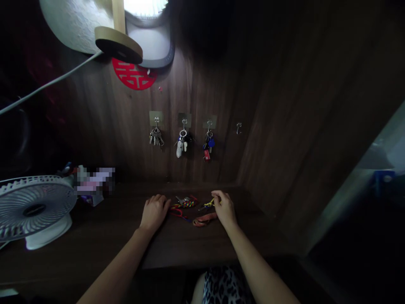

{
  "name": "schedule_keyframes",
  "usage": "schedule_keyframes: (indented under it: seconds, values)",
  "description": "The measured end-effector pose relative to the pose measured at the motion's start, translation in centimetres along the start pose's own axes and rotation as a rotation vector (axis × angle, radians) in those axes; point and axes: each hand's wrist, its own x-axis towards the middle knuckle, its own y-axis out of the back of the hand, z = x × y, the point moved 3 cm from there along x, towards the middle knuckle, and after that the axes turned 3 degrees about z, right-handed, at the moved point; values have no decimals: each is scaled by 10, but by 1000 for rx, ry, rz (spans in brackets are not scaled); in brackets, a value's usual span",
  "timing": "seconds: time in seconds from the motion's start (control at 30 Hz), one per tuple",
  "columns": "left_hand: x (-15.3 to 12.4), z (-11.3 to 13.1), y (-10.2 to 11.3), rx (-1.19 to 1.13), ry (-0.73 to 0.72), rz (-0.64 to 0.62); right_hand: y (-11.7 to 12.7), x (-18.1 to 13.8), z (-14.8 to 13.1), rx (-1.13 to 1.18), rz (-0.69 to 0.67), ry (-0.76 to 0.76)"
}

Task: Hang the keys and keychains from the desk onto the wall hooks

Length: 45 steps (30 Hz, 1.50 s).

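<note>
Both my hands rest on a dark wooden desk. My left hand lies knuckles up with its fingers curled, touching a red cord. My right hand pinches the yellow cord of a small key bunch. Between the hands lies a key bunch with a multicoloured strap. An orange strap lies by my right wrist. On the wooden wall hang three key bunches on stick-on hooks, and a fourth hook is bare.
A white desk fan stands at the left. A lamp base and its cable sit upper left, above a red paper cutout. Small items lie behind the fan. A dark wall panel closes the right side.
</note>
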Motion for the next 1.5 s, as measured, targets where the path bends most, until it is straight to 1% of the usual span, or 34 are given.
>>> schedule_keyframes:
  seconds: [0.07, 0.13, 0.23, 0.33, 0.4, 0.47, 0.53, 0.6, 0.77, 0.87, 1.03, 1.1, 1.2, 1.27, 1.33, 1.4, 1.5]
  values:
    - [-1, -2, 2, 34, 28, 21, -1, -3, -15, -105, -53, 137]
    - [-1, -2, 2, 38, 27, 31, -3, -6, -28, -167, -105, 217]
    - [-1, -1, 0, 32, -31, 31, -10, -10, -48, -178, -202, 330]
    - [-1, 2, -2, 43, -79, 20, -22, -17, -65, -145, -372, 450]
    - [-1, 3, -3, 54, -95, 8, -30, -21, -67, -138, -489, 467]
    - [-1, 4, -3, 67, -100, -2, -36, -24, -63, -147, -549, 420]
    - [-1, 4, -3, 76, -90, 0, -38, -24, -55, -154, -544, 359]
    - [-1, 3, -4, 75, -70, 5, -37, -23, -48, -162, -502, 319]
    - [-2, 0, -5, 36, -48, 15, -34, -19, -38, -184, -409, 299]
    - [-3, -1, -4, 10, -36, 18, -32, -18, -39, -128, -346, 309]
    - [-3, 1, 1, -21, -34, 33, -26, -16, -42, 38, -253, 295]
    - [-3, 5, 3, -89, -73, 55, -25, -15, -46, 96, -228, 299]
    - [-6, 18, 3, -237, -215, 90, -24, -17, -53, 149, -227, 328]
    - [-7, 27, 0, -302, -324, 73, -25, -19, -58, 161, -251, 369]
    - [-8, 33, -3, -318, -392, 26, -25, -21, -62, 166, -281, 405]
    - [-7, 35, -4, -307, -395, -11, -25, -22, -64, 167, -297, 418]
    - [-6, 34, -4, -295, -361, -21, -25, -22, -65, 179, -279, 411]
